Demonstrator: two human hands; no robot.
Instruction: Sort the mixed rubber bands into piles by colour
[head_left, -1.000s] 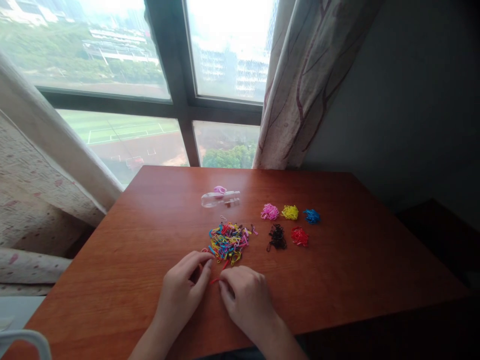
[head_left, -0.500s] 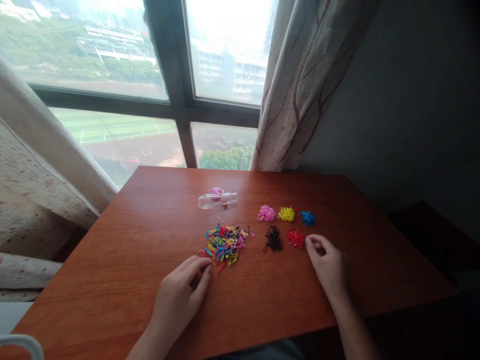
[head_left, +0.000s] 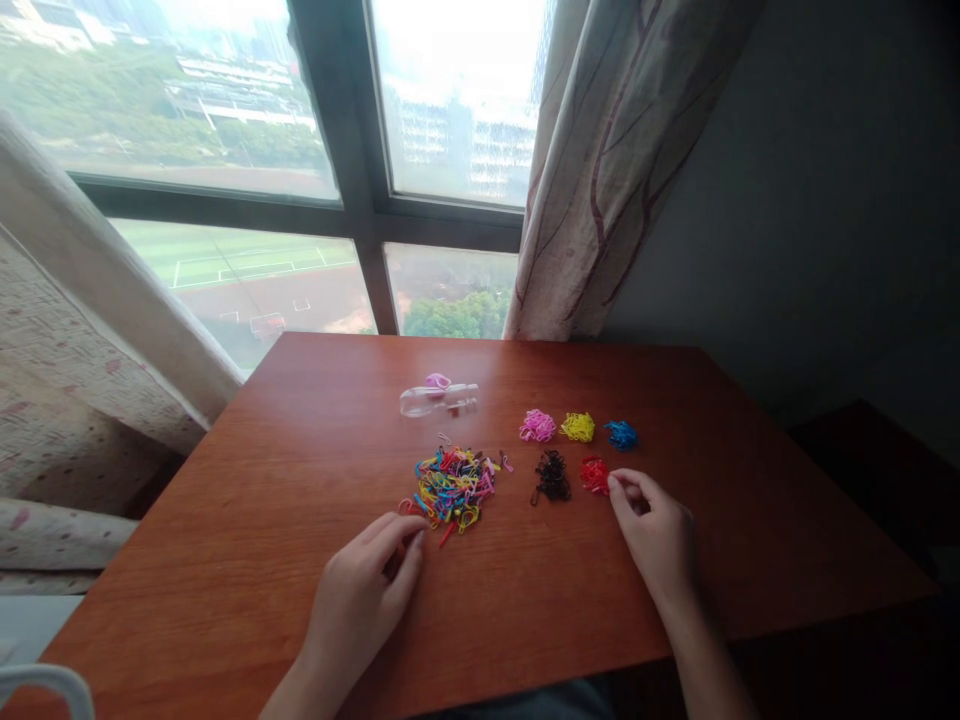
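Observation:
A mixed pile of small plastic stitch markers [head_left: 455, 487] in many colours lies in the middle of the table. At its near left edge rests my left hand [head_left: 369, 578], loosely curled, index finger and thumb slightly apart with nothing visible between them. My right hand [head_left: 651, 522] touches the right side of a red stitch marker pile [head_left: 595, 475]. Its thumb and index finger are pinched; whatever they hold is too small to make out. Beside the red pile is a black pile [head_left: 553, 477]. Behind these sit pink [head_left: 537, 426], yellow [head_left: 577, 427] and blue [head_left: 622, 434] piles.
A clear plastic container [head_left: 439, 400] with a pink part lies behind the mixed pile. The brown wooden table [head_left: 300, 450] meets a window with curtains [head_left: 585, 200] on both sides. A white curved object [head_left: 49, 680] stands at the lower left.
The view has shifted slightly, so the table's things appear a little farther right. My right hand is marginally closer to the red pile; my left hand stays at the mixed pile's edge.

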